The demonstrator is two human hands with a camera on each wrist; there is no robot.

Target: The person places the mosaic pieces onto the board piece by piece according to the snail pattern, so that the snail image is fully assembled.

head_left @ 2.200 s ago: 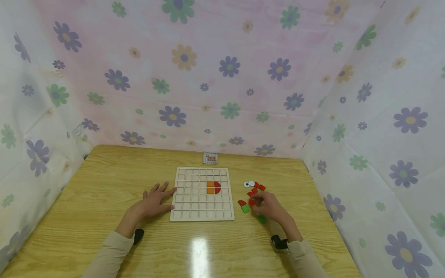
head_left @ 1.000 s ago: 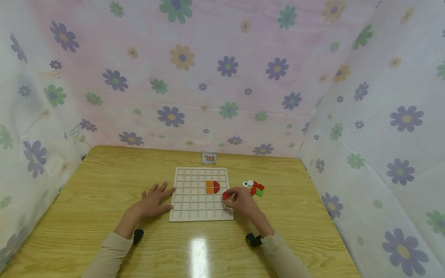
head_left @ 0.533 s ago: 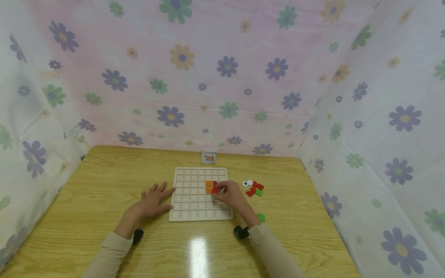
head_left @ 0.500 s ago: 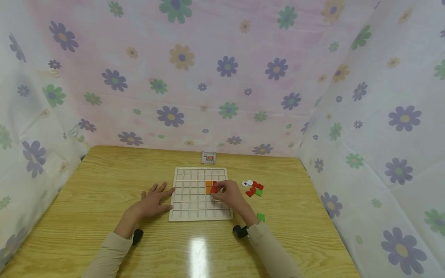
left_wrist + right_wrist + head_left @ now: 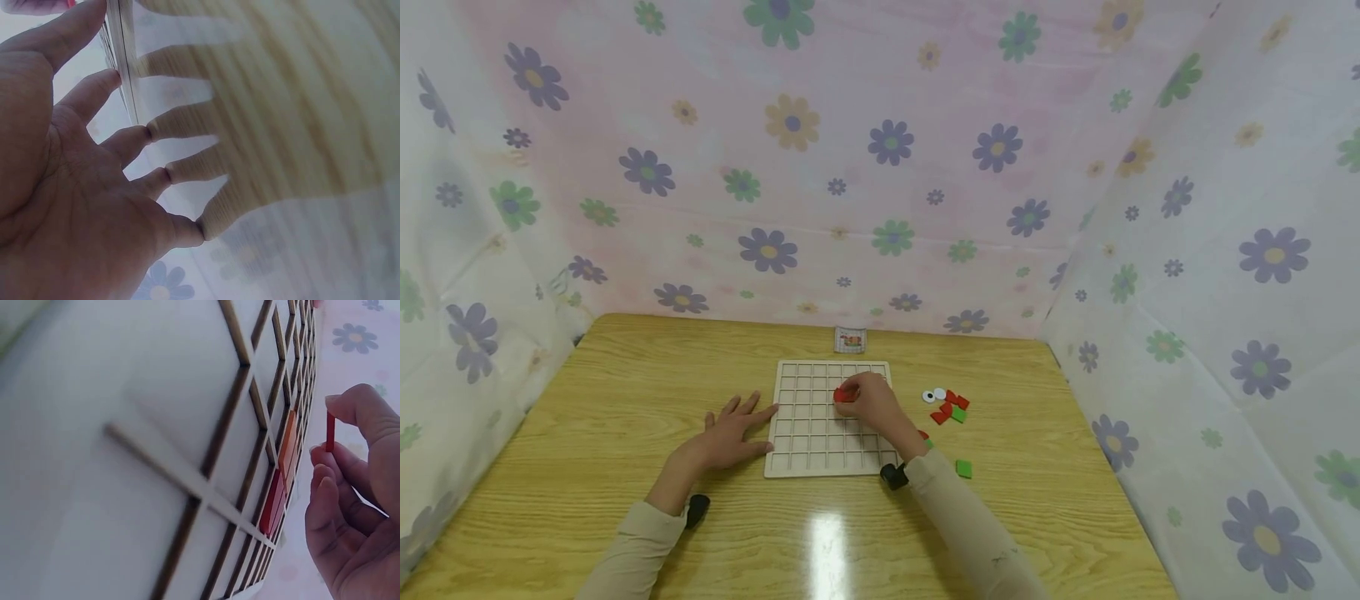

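Fingers of the right hand (image 5: 876,404) are pinching a red tile (image 5: 840,396) over the gridded board (image 5: 802,441), the spread left hand (image 5: 727,439) touching its left edge.

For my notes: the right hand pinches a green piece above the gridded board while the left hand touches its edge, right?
Not green: the right wrist view shows the right hand pinching a red piece above the board; the left hand does touch its edge.
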